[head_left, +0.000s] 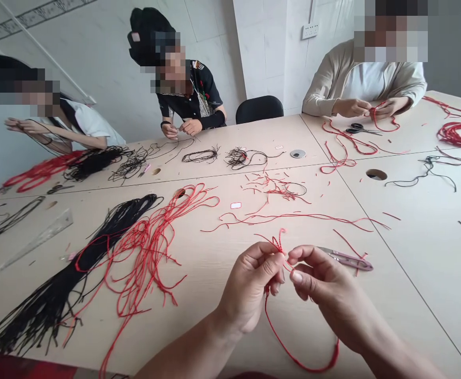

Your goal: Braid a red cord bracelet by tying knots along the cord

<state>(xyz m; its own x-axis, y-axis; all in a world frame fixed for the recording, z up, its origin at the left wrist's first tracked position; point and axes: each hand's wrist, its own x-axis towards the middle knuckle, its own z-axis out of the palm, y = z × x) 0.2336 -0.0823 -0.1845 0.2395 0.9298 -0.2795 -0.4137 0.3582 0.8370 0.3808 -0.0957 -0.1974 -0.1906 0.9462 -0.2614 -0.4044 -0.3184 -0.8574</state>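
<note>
Near the front of the table, my left hand (256, 276) pinches a red cord (272, 318) between thumb and fingers. Short twisted loops and ends of the cord stick up above the fingertips. My right hand (319, 276) is close beside it on the right, thumb and fingers closed on strands of the same cord. The cord's lower part hangs in a curve below both hands and ends in a thicker section at the right. Behind my right hand lies a pair of thread snips (351, 259), partly hidden by it.
Left of my hands lie red cords (147, 237) and a black cord bundle (112, 242), with a clear set square (33, 245) further left. Red scraps (281, 187) are scattered ahead. Three people sit across the table handling cords. Scissors (362, 129) lie before the right person.
</note>
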